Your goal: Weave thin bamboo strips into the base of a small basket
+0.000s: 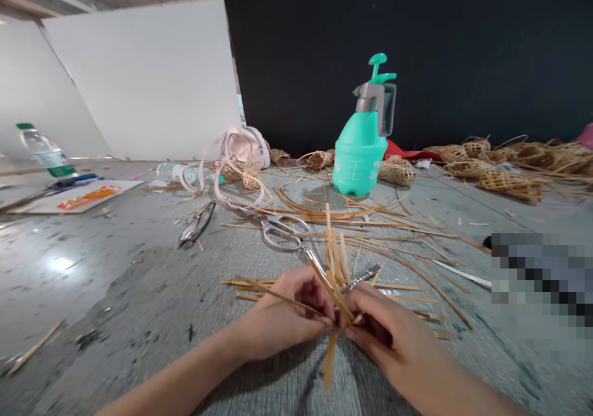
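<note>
My left hand (pixel 290 308) is closed, its fingertips pinching thin bamboo strips (pixel 337 295) near the front middle of the table. Close beside it, my right hand (pixel 386 323) pinches the same bundle where the strips cross. Strip ends stick out left, right, away from me and toward me. Just beyond the hands lies a pair of metal scissors (pixel 283 231), blades pointing toward the strips. A small metal clip-like tool (pixel 364 277) lies by my right fingers; its exact kind is unclear. The fingers partly hide the crossing point.
A green pump spray bottle (pixel 356 157) stands behind the loose strips (pixel 370 218). Woven bamboo pieces (pixel 500 163) line the back right. A pink bag (pixel 243 144), glasses (pixel 197 226), a lying bottle (pixel 185 174) and an upright bottle (pixel 49 153) are to the left.
</note>
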The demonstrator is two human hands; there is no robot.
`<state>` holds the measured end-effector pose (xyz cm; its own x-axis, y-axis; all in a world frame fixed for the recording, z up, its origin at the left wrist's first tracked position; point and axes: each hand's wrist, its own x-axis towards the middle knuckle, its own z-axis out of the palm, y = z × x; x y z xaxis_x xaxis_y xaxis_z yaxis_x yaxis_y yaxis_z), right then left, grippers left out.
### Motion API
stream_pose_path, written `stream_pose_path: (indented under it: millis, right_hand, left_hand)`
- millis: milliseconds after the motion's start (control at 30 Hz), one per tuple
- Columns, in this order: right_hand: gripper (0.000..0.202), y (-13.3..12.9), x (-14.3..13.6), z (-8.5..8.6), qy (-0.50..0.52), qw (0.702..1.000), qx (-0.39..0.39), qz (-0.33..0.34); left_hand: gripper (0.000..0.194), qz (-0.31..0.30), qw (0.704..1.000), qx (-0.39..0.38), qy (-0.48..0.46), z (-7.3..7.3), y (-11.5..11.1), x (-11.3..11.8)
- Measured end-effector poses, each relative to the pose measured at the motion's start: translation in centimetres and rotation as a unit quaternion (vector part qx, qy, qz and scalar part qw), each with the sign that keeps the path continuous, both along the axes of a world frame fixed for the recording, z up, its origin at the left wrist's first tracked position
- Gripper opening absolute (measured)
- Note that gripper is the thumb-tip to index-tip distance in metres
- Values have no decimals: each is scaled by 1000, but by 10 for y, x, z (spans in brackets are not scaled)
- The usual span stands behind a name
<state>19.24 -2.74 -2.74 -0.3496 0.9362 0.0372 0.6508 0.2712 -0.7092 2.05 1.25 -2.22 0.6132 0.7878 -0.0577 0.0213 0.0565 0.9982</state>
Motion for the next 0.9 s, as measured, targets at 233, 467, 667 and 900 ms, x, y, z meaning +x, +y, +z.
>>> stream_pose_path:
  millis: [233,467,667,900]
  right_hand:
    - [12,3,2,-2,8,1000,-11,-8]
    - [11,5,4,-5,11,1000,-17,-5]
    - [13,3,0,-5,45,997,0,-56]
    - [13,3,1,0,4,998,26,-53]
  left_hand:
    - [28,85,995,-42,-40,-5,1,7]
    - [11,56,998,-25,-3,1,-5,6]
    - [5,34,994,96,36,8,-9,3]
    - [7,4,993,116,39,8,-11,4]
